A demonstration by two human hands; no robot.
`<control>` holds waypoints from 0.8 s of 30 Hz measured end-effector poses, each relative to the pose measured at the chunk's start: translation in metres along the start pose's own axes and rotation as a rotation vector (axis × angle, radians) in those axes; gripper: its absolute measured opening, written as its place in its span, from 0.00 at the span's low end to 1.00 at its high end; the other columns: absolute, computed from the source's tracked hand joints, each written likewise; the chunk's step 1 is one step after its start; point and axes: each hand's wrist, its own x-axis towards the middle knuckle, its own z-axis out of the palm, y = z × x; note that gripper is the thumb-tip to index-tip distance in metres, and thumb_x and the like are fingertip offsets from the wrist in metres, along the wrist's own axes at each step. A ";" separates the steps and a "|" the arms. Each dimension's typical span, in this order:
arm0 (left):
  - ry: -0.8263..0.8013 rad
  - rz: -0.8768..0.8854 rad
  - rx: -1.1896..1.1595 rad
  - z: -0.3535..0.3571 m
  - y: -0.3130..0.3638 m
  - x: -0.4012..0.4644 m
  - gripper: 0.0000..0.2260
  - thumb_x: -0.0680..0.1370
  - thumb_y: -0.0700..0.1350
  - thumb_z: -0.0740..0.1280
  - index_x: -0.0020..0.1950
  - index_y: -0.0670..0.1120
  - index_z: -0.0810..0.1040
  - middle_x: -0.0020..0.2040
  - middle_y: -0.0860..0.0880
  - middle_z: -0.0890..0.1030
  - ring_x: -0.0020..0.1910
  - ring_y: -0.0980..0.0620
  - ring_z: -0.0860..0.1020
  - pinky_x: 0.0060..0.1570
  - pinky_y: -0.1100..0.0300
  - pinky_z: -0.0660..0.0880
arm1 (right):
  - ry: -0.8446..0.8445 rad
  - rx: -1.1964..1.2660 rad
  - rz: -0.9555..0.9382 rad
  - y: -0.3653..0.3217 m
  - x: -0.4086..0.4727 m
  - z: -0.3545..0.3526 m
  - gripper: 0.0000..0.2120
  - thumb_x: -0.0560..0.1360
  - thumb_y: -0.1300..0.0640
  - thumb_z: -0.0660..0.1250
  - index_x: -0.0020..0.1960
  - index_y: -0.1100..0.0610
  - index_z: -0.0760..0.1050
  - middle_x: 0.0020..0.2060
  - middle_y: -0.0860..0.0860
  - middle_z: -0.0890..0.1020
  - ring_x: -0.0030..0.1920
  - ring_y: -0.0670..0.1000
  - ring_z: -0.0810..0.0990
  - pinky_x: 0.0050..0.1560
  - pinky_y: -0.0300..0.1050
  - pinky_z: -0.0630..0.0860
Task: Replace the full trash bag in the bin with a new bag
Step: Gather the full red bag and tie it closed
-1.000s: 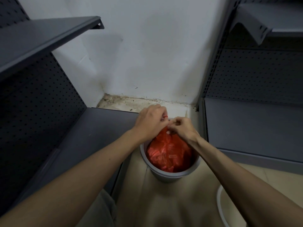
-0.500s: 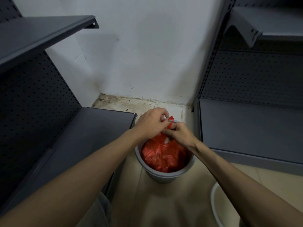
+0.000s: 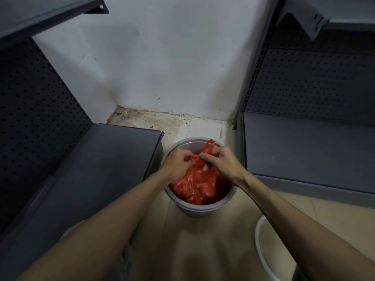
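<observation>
A round grey bin (image 3: 205, 208) stands on the floor between two shelf units. Inside it sits a full red plastic trash bag (image 3: 197, 186), its top gathered into a neck. My left hand (image 3: 177, 164) pinches a small red loop of the bag's handle at the neck. My right hand (image 3: 220, 162) grips the other handle, whose loop (image 3: 209, 146) sticks up past my fingers over the bin's far rim. Both hands meet above the bin's middle. No new bag is in sight.
Dark grey metal shelving with perforated back panels flanks the bin: a low shelf (image 3: 97, 171) on the left, another (image 3: 308, 151) on the right. A white wall and dirty floor corner (image 3: 154, 120) lie behind. A white round rim (image 3: 260, 246) shows at lower right.
My hands have drawn slightly apart and toward me, exposing the bin's far rim. The bag's handle loops now stand out from between my fingers, one upright.
</observation>
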 end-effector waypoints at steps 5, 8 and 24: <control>-0.060 -0.013 0.065 -0.007 -0.002 0.004 0.06 0.78 0.43 0.67 0.49 0.46 0.84 0.53 0.46 0.81 0.53 0.49 0.78 0.57 0.53 0.74 | -0.015 -0.178 -0.077 0.011 -0.010 0.003 0.09 0.75 0.58 0.71 0.36 0.58 0.81 0.48 0.60 0.77 0.49 0.54 0.77 0.54 0.47 0.74; -0.129 -0.003 0.073 -0.008 0.001 0.004 0.09 0.80 0.41 0.64 0.46 0.45 0.84 0.48 0.46 0.83 0.49 0.49 0.79 0.51 0.55 0.74 | -0.014 -0.227 -0.128 0.016 -0.013 0.005 0.06 0.74 0.57 0.72 0.43 0.59 0.85 0.49 0.59 0.76 0.51 0.55 0.76 0.55 0.50 0.75; -0.110 -0.240 -0.018 -0.006 0.013 -0.001 0.22 0.76 0.48 0.64 0.21 0.48 0.73 0.21 0.54 0.72 0.20 0.60 0.69 0.24 0.65 0.65 | 0.228 -0.761 -0.278 0.034 -0.004 0.019 0.10 0.74 0.54 0.68 0.53 0.45 0.83 0.40 0.44 0.70 0.45 0.51 0.75 0.47 0.41 0.55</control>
